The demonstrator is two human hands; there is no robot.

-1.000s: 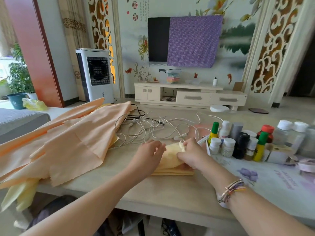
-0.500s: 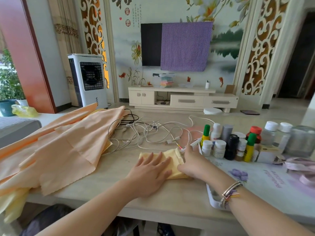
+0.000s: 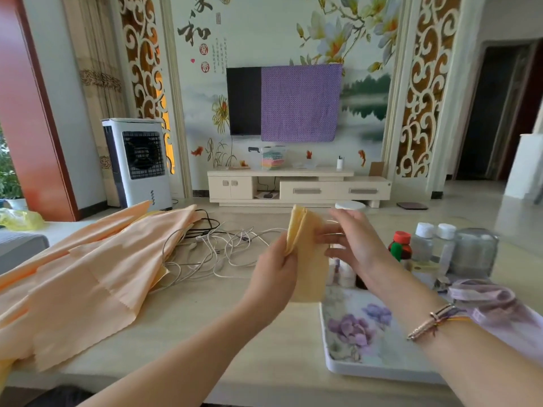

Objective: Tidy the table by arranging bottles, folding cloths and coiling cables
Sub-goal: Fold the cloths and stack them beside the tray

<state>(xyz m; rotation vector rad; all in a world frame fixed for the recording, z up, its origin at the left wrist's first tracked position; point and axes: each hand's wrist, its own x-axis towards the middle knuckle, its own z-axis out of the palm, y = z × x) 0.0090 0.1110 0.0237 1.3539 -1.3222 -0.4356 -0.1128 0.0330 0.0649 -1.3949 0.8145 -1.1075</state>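
At nine o'clock a heap of peach cloths (image 3: 88, 277) is spread over the surface (image 3: 211, 324), with one corner draped past the near edge. Just to the right, toward eleven o'clock, a tangle of white cables (image 3: 217, 251) is seen, touching the heap's edge. At the centre a folded yellow cloth (image 3: 308, 259) is held upright in the air, pinched along its left edge by the left hand (image 3: 276, 274). The right hand (image 3: 355, 248) is held against the cloth's right side with fingers straight and spread; it is blurred. At three o'clock a cluster of bottles (image 3: 423, 245) is stood at the far end of a flowered tray (image 3: 367, 333), partly hidden behind the right hand. A lilac cloth (image 3: 499, 306) is laid at four o'clock.
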